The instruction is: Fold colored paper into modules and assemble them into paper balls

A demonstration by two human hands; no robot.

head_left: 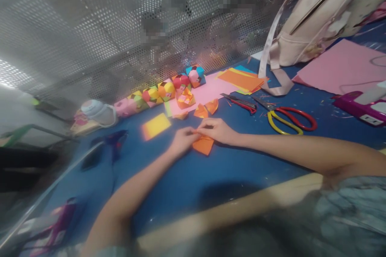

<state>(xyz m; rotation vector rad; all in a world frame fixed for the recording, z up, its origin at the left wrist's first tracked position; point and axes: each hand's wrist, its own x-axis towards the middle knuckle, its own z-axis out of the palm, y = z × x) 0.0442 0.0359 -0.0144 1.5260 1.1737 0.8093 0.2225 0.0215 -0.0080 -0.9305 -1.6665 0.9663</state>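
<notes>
Orange paper (203, 145) was at the centre of the dial, its upper end hidden under fingers and its folds hard to read. Nearest, at six o'clock, ran the table's pale edge (229, 204), blurred beside grey clothing. Left hand (182, 140) and right hand (218, 130) met there, both pinching the paper's upper end; blue tabletop (181, 184) showed between the forearms.

At eight o'clock, a purple object (63, 221) was too smeared to identify; at nine, a dark blue object (111, 144) was equally vague. A yellow sheet (157, 126) lay at ten, one end blurred. Just beyond the hands, at twelve, stood folded orange pieces (212, 106). Red-handled scissors (241, 102) lay at one, and larger scissors (285, 118) with red and yellow handles between two and three, paper scraps about them. Toward three, a purple power strip (362, 110) was partly covered.

Farther off, multicoloured paper balls (165, 89) lined ten to twelve, with a light blue bottle (98, 112) past their left end. Stacked coloured sheets (241, 79) lay at one, large pink paper (343, 66) at two. A pale bag (304, 28), cut off above, leaned between them, near a perforated metal panel (120, 28).
</notes>
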